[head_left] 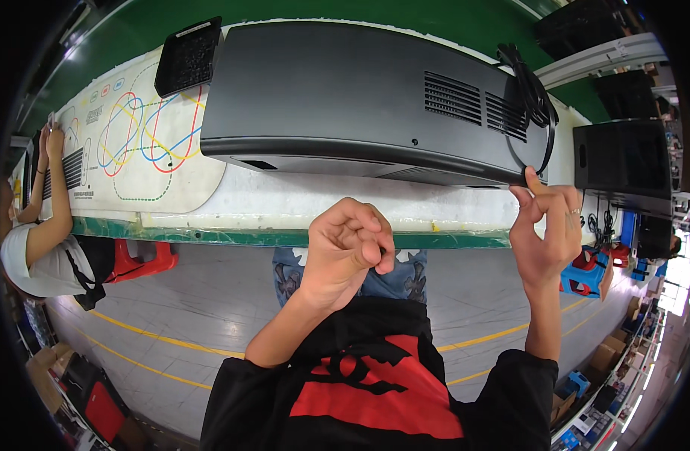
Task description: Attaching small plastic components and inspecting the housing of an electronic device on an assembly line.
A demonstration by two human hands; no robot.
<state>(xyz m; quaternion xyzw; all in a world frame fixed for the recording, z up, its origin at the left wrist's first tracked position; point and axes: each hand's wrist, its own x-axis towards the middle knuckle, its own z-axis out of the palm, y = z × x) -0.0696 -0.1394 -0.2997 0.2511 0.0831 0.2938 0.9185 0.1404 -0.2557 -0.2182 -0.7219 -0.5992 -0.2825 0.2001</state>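
Note:
A long black machine casing [322, 83] with slotted vents lies on the white workbench in front of me. At its right end my right hand [549, 229] has thumb and index finger brought together at the lower corner; whatever is between the fingertips is too small to tell. A coiled black power cable [536, 98] hangs over that same end, one loop running down towards these fingers. My left hand [345, 248] is held in front of the bench edge, apart from the casing. Its fingers are curled in against the thumb, with a tiny dark bit showing at the tips.
A black tray [188, 59] stands by the casing's left end. The printed mat [157, 177] covers the bench on the left, where another person [40, 240] works. Another black casing [623, 161] stands at the right. Red stool [142, 259] and blue stool [585, 274] are below the bench.

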